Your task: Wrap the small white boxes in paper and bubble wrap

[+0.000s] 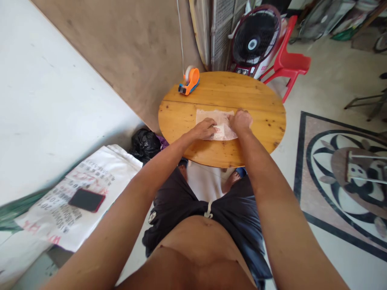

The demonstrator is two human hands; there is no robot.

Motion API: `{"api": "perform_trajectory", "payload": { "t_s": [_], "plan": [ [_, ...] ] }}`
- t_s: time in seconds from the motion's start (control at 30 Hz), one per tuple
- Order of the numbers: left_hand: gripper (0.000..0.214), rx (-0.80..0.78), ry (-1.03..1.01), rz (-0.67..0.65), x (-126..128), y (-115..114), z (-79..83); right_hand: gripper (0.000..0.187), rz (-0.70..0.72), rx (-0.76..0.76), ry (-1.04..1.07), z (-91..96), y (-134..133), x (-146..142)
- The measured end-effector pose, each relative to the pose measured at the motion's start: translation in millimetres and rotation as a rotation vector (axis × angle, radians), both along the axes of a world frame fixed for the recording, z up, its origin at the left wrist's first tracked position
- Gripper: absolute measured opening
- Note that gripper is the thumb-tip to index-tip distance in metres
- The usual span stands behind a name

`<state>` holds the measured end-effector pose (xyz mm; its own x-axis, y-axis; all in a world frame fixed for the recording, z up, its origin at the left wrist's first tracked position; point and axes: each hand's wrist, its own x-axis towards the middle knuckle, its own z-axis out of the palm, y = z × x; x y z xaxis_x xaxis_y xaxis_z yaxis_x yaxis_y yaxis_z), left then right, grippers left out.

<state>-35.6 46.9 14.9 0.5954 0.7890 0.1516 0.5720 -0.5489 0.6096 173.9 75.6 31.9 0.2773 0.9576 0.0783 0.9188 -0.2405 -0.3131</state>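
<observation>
From my end I see a translucent, crinkled plastic sheet (222,114) lying near the middle of the frame, on the round wooden surface (260,94). I judge it very light and limp, somewhat slippery, quick to crease and easy to tear if pulled hard; I would take it by its edges or corners and press it flat with spread fingers rather than pinch its middle. The left hand (207,128) rests over its left part, fingers loosely spread and slightly bent, holding nothing that I can make out. The right hand (242,121) is at its right edge, fingers curled in; I cannot tell whether they pinch the plastic.

My count: two hands, one plastic sheet, one orange tape dispenser (193,82) on the surface at upper centre, one red plastic chair (292,61) at upper right, and one smartphone (86,200) on printed white sacking (65,215) at lower left.
</observation>
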Motion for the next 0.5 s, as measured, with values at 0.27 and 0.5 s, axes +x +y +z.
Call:
{"api": "perform_trajectory", "payload": {
  "t_s": [0.27,0.5],
  "plan": [
    [0.054,0.015,0.107,-0.005,6.5,2.5,2.7,0.043,-0.034,0.151,0.089,14.6,-14.4,24.7],
    [0.065,-0.05,0.188,0.004,10.9,12.4,3.0,0.037,0.482,0.286,0.085,31.3,-81.6,8.8]
  ]
}}
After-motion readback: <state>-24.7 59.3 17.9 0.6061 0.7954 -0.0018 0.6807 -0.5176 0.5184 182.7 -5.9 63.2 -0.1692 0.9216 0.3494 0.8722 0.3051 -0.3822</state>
